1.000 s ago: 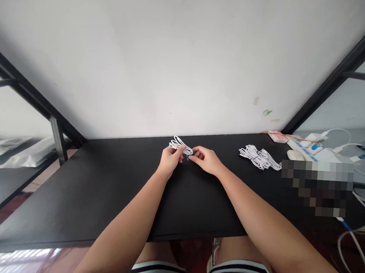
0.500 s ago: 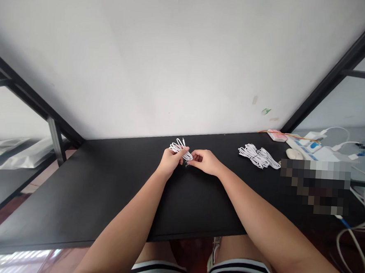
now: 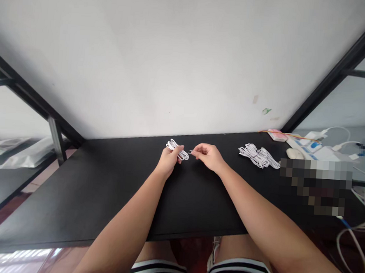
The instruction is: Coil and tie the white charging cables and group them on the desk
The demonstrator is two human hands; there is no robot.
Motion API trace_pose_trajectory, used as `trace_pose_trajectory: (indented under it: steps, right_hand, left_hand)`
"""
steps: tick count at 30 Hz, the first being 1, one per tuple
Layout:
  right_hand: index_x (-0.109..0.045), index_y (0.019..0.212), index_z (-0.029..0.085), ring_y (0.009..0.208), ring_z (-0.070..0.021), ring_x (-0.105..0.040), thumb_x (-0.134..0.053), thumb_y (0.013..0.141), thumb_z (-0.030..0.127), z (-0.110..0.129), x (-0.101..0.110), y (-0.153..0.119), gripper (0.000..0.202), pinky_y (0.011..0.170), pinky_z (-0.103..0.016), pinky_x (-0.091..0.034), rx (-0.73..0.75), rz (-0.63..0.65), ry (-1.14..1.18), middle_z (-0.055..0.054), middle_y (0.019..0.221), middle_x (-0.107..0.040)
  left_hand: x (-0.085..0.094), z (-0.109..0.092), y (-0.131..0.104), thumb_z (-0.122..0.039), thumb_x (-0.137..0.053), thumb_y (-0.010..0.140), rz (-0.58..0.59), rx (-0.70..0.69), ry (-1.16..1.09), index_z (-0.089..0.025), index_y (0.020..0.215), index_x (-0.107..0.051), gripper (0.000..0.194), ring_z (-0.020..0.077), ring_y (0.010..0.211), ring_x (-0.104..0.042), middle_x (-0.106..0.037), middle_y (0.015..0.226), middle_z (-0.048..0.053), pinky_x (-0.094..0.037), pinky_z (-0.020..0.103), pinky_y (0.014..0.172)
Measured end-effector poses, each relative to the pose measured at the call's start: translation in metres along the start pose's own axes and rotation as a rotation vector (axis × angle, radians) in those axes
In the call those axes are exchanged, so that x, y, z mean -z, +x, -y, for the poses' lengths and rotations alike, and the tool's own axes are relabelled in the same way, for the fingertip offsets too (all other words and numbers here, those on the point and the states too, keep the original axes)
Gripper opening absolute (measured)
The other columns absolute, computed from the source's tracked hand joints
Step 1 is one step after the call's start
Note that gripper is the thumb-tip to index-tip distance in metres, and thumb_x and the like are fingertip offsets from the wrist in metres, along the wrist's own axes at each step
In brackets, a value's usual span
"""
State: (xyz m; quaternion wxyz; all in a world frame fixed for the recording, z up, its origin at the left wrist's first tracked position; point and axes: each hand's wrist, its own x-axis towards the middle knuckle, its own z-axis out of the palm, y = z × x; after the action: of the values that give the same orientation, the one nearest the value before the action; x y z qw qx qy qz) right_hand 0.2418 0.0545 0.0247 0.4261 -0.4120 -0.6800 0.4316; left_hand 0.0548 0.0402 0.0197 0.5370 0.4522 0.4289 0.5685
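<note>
A coiled white cable [image 3: 172, 145] is folded into a small bundle above the black table. My left hand [image 3: 168, 160] grips it, thumb on top and fingers beneath. Just to the right, my right hand [image 3: 210, 156] is closed in a pinch on a thin wire-like piece [image 3: 191, 152], which sticks out towards the bundle's right end. The piece is too small to tell whether it is a tie or a cable end. More coiled white cables [image 3: 255, 156], bound with a dark tie, lie on the table beyond my right hand.
The black table [image 3: 105, 189] meets a pale wall at the back. At the right are a white mouse [image 3: 294, 154], a power strip [image 3: 304, 147] with plugs, a pink-and-white box [image 3: 277, 135] and loose cords. Plastic bags [image 3: 29, 154] lie beyond the left frame post.
My right hand has moved slightly up and away from the bundle, with the thin piece in its pinch. The cable bundle has shifted a little left and its upright end no longer shows.
</note>
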Motion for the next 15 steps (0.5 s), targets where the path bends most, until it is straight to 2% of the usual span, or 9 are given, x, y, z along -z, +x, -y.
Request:
trace_pose_trajectory:
  steps: [2, 4, 7, 11, 15]
  right_hand:
    - [-0.066, 0.083, 0.019, 0.065, -0.0145, -0.061, -0.071, 0.079, 0.043, -0.0024, 0.0036, 0.002, 0.025, 0.065, -0.03, -0.05, -0.012, -0.095, -0.046, -0.003, 0.078, -0.069]
    - [-0.067, 0.083, 0.02, 0.064, -0.0138, -0.059, -0.07, 0.079, 0.036, -0.0037, 0.0066, 0.0021, 0.018, 0.065, -0.029, -0.048, -0.035, -0.146, -0.196, -0.002, 0.079, -0.07]
    - [-0.068, 0.088, 0.021, 0.063, -0.0129, -0.058, -0.068, 0.077, 0.025, -0.0036, 0.008, -0.0004, 0.012, 0.064, -0.028, -0.045, -0.069, -0.084, -0.387, 0.0, 0.079, -0.07]
    - [-0.072, 0.088, 0.022, 0.065, -0.0126, -0.057, -0.063, 0.078, 0.019, -0.0018, 0.0057, -0.0032, 0.013, 0.065, -0.028, -0.044, -0.046, 0.041, -0.488, 0.0, 0.081, -0.069]
    - [-0.076, 0.089, 0.023, 0.069, -0.0128, -0.057, -0.059, 0.084, 0.022, 0.0002, 0.004, -0.0015, 0.018, 0.071, -0.03, -0.046, 0.034, -0.021, -0.497, -0.004, 0.095, -0.068]
  left_hand:
    - [-0.0002, -0.0002, -0.0008, -0.04, -0.072, 0.081, 0.032, 0.014, 0.017, -0.015, 0.067, -0.059, 0.032, 0.0081, 0.045, -0.046, -0.054, 0.054, -0.001, -0.037, 0.023, 0.046]
    - [-0.0011, -0.0005, -0.0021, -0.044, -0.072, 0.081, 0.057, 0.01, 0.062, -0.014, 0.066, -0.058, 0.036, 0.0078, 0.045, -0.045, -0.053, 0.054, -0.001, -0.037, 0.023, 0.046]
    - [-0.003, -0.0012, -0.0041, -0.05, -0.071, 0.081, 0.09, 0.012, 0.13, -0.014, 0.068, -0.06, 0.04, 0.0081, 0.046, -0.047, -0.056, 0.056, 0.0, -0.038, 0.023, 0.046]
    - [-0.0047, -0.0023, -0.0053, -0.055, -0.068, 0.083, 0.14, 0.04, 0.135, -0.013, 0.07, -0.063, 0.044, 0.0091, 0.049, -0.048, -0.055, 0.057, 0.001, -0.04, 0.023, 0.049]
    - [-0.0046, -0.0021, -0.0051, -0.059, -0.062, 0.086, 0.16, 0.037, 0.165, -0.013, 0.073, -0.065, 0.048, 0.0095, 0.05, -0.049, -0.056, 0.058, 0.002, -0.041, 0.023, 0.049]
